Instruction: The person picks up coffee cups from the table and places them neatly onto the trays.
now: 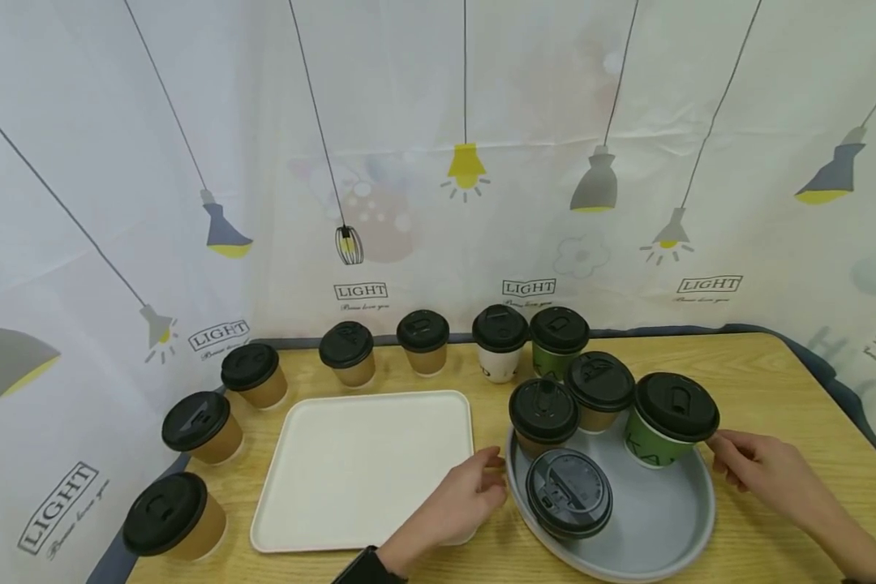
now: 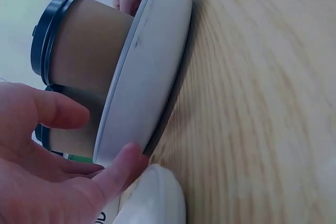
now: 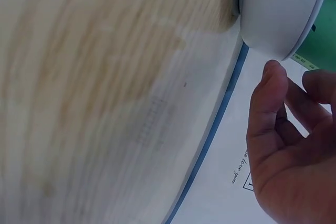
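A round grey tray (image 1: pixel 650 527) holds several black-lidded paper cups. Among them are a green cup (image 1: pixel 672 418) at the right and a brown cup (image 1: pixel 543 414) at the left. A lidded cup (image 1: pixel 569 493) at the front shows mainly its top. My left hand (image 1: pixel 474 491) is at the tray's left rim, thumb and fingers spread; the left wrist view shows its fingertips right at the tray's side (image 2: pixel 142 61). At the opposite rim, beside the green cup, is my right hand (image 1: pixel 762 470), fingers loosely bent, fingertips close to the tray edge (image 3: pixel 283 14).
A rectangular white tray (image 1: pixel 365 470) lies left of the round one. Several brown lidded cups (image 1: pixel 204 426) line the table's left and back. A white cup (image 1: pixel 500 345) and another green cup (image 1: pixel 558 341) stand behind the round tray. A printed curtain (image 1: pixel 423 105) hangs behind.
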`<action>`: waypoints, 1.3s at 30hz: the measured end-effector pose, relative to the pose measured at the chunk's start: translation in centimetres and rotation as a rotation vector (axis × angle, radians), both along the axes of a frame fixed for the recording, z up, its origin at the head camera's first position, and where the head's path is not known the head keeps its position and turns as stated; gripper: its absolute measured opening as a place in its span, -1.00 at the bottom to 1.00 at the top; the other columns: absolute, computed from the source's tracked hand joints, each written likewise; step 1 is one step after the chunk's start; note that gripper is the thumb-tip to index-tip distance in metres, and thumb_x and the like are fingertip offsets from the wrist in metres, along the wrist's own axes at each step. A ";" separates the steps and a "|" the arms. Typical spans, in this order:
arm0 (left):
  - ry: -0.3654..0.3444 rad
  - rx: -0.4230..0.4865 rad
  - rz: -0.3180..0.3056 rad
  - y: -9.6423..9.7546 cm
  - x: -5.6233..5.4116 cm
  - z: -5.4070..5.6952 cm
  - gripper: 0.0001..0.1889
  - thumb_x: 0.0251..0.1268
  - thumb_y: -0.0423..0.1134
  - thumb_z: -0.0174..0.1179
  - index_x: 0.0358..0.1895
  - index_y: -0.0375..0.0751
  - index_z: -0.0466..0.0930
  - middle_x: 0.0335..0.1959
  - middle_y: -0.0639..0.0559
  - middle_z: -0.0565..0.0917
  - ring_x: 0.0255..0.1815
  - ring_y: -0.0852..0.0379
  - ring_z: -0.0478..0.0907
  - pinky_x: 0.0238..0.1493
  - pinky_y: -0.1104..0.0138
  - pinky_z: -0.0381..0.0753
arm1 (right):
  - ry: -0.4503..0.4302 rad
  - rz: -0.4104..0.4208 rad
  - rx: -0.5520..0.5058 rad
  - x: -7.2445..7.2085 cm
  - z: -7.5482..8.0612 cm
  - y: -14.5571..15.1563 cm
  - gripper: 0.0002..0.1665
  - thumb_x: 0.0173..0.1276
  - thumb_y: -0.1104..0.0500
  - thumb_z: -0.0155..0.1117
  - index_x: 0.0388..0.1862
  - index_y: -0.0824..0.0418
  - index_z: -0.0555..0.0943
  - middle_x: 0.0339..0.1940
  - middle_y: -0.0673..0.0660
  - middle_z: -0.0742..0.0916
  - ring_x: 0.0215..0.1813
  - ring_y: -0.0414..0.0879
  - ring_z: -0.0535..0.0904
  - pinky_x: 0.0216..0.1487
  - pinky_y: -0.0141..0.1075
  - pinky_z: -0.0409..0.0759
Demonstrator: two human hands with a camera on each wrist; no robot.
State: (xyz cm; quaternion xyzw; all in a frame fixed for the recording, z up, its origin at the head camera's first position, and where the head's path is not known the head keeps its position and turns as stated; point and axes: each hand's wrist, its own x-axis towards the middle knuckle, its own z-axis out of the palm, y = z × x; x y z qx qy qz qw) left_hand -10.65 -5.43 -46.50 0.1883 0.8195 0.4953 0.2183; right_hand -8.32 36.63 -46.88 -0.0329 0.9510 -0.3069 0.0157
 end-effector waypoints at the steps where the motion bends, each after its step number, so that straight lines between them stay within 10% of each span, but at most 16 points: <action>1: -0.004 0.009 0.002 0.1 0.0 -0.1 -0.29 0.35 -0.30 0.10 0.53 -0.51 0.18 0.37 -0.27 0.53 0.26 -0.14 0.62 0.21 0.15 0.62 | -0.004 -0.001 -0.001 0.0 0.0 -0.1 -0.50 0.74 0.01 -0.07 -0.43 0.12 0.59 -0.60 -0.03 0.56 -0.56 -0.22 0.44 -0.48 -0.33 0.39; 13: 0.049 0.047 0.046 1.2 -1.1 -0.3 -0.25 0.30 -0.35 0.12 0.57 -0.48 0.16 0.42 -0.27 0.50 0.32 -0.13 0.57 0.42 0.04 0.42 | -0.044 0.008 -0.041 0.4 0.2 0.2 -0.56 0.72 0.04 -0.01 -0.33 0.18 0.66 -0.57 -0.02 0.61 -0.55 -0.20 0.49 -0.50 -0.33 0.47; 24: 0.033 0.083 0.126 0.0 -2.2 0.2 -0.53 0.46 -0.40 0.00 0.38 -0.45 0.36 -0.15 -0.13 0.70 -0.25 -0.09 0.70 -0.30 0.27 0.67 | -0.013 -0.050 -0.043 0.6 0.0 1.1 -0.49 0.74 0.08 -0.06 0.22 0.49 0.60 -0.47 0.03 0.64 -0.52 -0.19 0.50 -0.52 -0.31 0.52; 32: 0.062 0.116 0.125 1.0 -5.1 -1.2 -0.50 0.57 -0.41 -0.11 0.51 -0.46 0.30 0.47 -0.31 0.43 0.44 -0.24 0.43 0.33 -0.02 0.51 | -0.002 -0.018 -0.102 0.6 -0.2 0.8 -0.53 0.72 0.12 -0.02 0.22 0.50 0.59 -0.46 -0.02 0.66 -0.51 -0.20 0.51 -0.53 -0.31 0.53; 39: -0.037 0.154 0.097 0.6 -5.0 -1.3 -0.52 0.53 -0.40 -0.07 0.44 -0.37 0.44 0.22 -0.22 0.66 0.21 -0.11 0.65 0.21 0.07 0.63 | 0.012 -0.010 -0.085 0.1 -0.3 0.7 -0.53 0.72 0.11 -0.02 0.21 0.46 0.62 -0.46 -0.03 0.66 -0.51 -0.20 0.52 -0.52 -0.32 0.51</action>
